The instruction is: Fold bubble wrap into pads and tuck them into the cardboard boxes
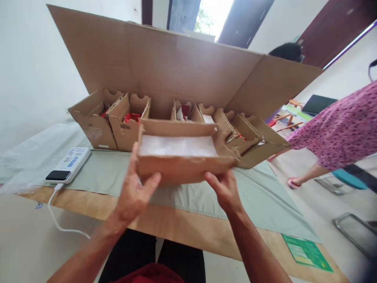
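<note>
An open-topped brown cardboard box (179, 167) is held up in the middle of the frame, just above a grey-green cloth (259, 200) that is spread over a wooden table (182, 228). The box is gripped at its lower left corner by the left hand (134, 194), with the thumb laid up along the side wall and the fingers curled against the front. Its lower right edge is supported by the right hand (224, 191), whose fingers are closed on it from beneath. A flat white filling (176, 146) is seen inside the box.

Just behind it, a row of small notched cardboard boxes (126, 125) is lined up across the cloth, some with red contents. A large folded cardboard sheet (165, 67) is stood up behind the row. At the left of the frame, a white power bank (69, 165) is laid on the cloth, and a white cable (55, 220) is plugged into it. At the right edge, a person in a pink patterned dress (338, 125) is seen.
</note>
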The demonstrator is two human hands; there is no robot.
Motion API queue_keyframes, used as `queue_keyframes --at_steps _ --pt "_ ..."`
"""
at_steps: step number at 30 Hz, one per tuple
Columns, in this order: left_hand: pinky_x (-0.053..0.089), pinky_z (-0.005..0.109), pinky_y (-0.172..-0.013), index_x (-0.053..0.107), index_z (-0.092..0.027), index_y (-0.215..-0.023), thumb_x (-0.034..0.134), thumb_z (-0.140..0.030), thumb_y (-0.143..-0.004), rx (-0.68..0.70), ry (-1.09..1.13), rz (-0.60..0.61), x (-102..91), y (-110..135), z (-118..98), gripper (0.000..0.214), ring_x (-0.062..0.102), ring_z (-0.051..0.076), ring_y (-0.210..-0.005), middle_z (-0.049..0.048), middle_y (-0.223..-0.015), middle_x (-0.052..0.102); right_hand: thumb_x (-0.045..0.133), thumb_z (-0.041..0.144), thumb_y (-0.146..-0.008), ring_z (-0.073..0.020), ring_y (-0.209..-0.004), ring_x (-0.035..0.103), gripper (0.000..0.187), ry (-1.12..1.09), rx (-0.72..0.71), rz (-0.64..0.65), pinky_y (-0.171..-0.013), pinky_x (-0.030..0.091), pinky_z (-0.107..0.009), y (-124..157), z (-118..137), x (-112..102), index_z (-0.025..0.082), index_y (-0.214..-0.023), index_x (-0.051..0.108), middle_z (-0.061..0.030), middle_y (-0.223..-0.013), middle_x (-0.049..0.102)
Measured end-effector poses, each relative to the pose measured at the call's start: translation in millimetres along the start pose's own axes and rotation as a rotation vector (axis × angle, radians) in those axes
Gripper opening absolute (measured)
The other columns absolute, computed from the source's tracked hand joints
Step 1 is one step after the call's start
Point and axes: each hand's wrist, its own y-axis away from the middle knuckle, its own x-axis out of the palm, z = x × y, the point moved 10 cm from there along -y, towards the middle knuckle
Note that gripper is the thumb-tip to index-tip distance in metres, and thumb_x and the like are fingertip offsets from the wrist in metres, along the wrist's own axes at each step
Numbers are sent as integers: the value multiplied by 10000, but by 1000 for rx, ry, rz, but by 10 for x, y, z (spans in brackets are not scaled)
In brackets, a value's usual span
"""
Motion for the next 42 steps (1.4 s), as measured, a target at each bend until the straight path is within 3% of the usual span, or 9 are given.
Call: queue_keyframes --at_steps 3,5,9,13,19,25,32,37,42 --pt "295 513 -1291 137 -343 -1656 668 -458 -936 -45 51 52 337 332 207 902 302 319 -1575 88 -1720 278 784 696 -762 -395 -1122 692 554 70 56 -58 -995 551 -556 316 -194 -397 241 -1067 698 -122 -1106 763" --pt "334 504 -1276 70 -367 -1659 638 -441 -957 -76 123 35 389 549 277 906 341 304 -1560 83 -1715 294 804 693 -741 -409 -1195 666 583 78 61 -30 -1054 519 -574 376 -224 -428 239 -1091 701 -131 -1164 754" --pt "340 448 -1283 -7 -377 -1659 604 -406 -979 -89 108 -123 45 744 292 915 367 271 -1550 59 -1709 315 806 748 -699 -394 -1274 626 715 -28 16 228 -1118 475 -552 -28 -104 218 219 -1167 697 -139 -1300 713" --pt "306 510 -1288 -105 -361 -1652 637 -379 -961 -108 -33 -214 -210 757 377 1014 292 320 -1579 86 -1756 156 805 755 -690 -361 -1362 557 899 -162 -42 481 -1158 452 -491 -591 107 1017 213 -1376 594 -128 -1463 612" --pt "124 623 -1302 -11 -403 -1663 677 -345 -908 26 -229 -246 -29 732 373 1023 -6 387 -1623 39 -1768 -89 533 850 -849 -283 -1536 351 1035 -72 -145 437 -1280 283 -417 -967 211 1412 206 -1624 295 -110 -1672 362" --pt "10 662 -1291 -23 -441 -1655 656 -284 -902 75 -313 -202 227 737 304 1026 -89 388 -1618 -16 -1760 -141 375 939 -849 -268 -1606 180 1120 -20 -129 354 -1314 183 -415 -1066 164 1527 199 -1668 185 -88 -1743 186" --pt "168 728 -1236 65 -371 -1670 622 -163 -910 127 -388 -120 511 698 370 965 6 422 -1616 83 -1767 -89 525 822 -903 -288 -1561 312 910 -279 -180 303 -1289 271 -479 -767 89 1394 271 -1610 367 -76 -1692 337" --pt "161 701 -1249 105 -372 -1666 627 -162 -901 118 -395 -112 585 398 399 950 -23 408 -1619 87 -1765 -83 542 748 -936 -318 -1417 514 712 -272 7 112 -1144 457 -502 -389 -618 1065 254 -1449 564 -121 -1510 573" --pt "173 673 -1256 204 -286 -1654 643 -173 -860 118 -359 -95 828 -34 528 914 -48 409 -1617 134 -1756 -121 582 672 -920 -287 -1178 652 571 -189 160 81 -1034 519 -460 -229 -1206 1082 232 -1274 665 -113 -1287 707"
